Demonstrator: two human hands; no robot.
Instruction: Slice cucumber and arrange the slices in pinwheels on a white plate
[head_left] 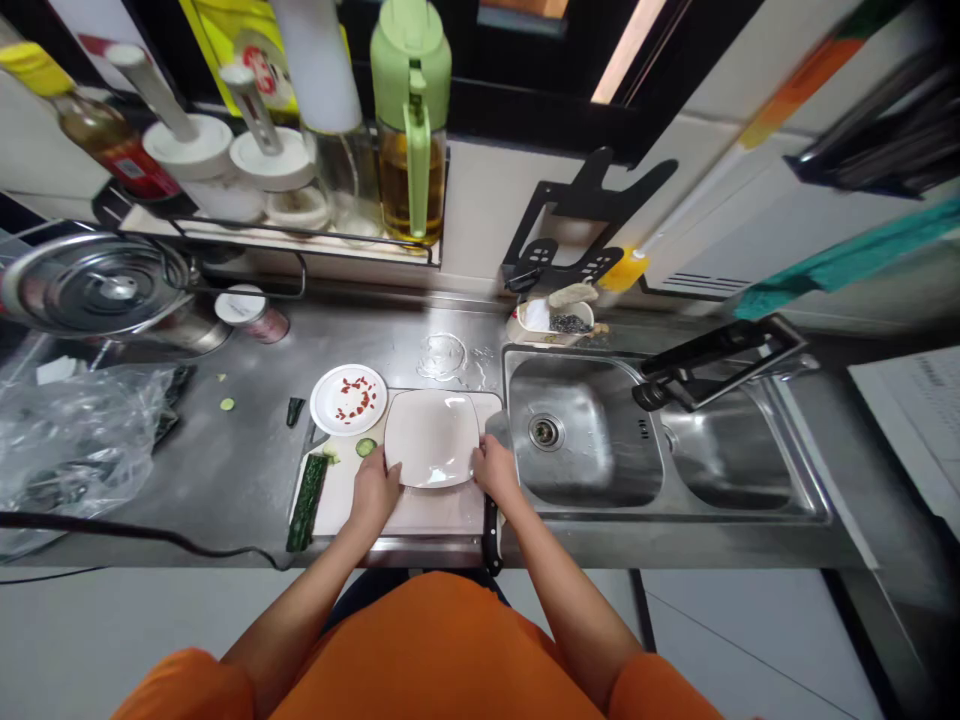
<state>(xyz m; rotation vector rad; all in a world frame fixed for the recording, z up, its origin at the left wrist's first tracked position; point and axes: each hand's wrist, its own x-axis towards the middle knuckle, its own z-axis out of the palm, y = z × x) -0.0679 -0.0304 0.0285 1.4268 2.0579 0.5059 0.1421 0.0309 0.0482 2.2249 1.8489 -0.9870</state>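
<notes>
A white squarish plate [432, 438] is held level over the white cutting board [442, 515]. My left hand [376, 488] grips its left edge, thumb on the rim. On the opposite edge, my right hand [496, 468] is closed around the rim. Beside my left hand lies a cucumber slice [366, 447], and a length of dark green cucumber [307, 503] rests along the board's left side. A round white plate [349, 400] with small red pieces stands behind it. The knife [491, 535] lies at the board's right edge, its black handle toward me and its blade partly hidden.
The double sink [592, 430] with a black faucet [705, 365] is at right. A plastic bag [75, 430] and a lidded pot [112, 285] occupy the left. Above the counter, a rack [315, 240] holds jars and a green-topped oil bottle [412, 120]. A cucumber end [295, 411] lies nearby.
</notes>
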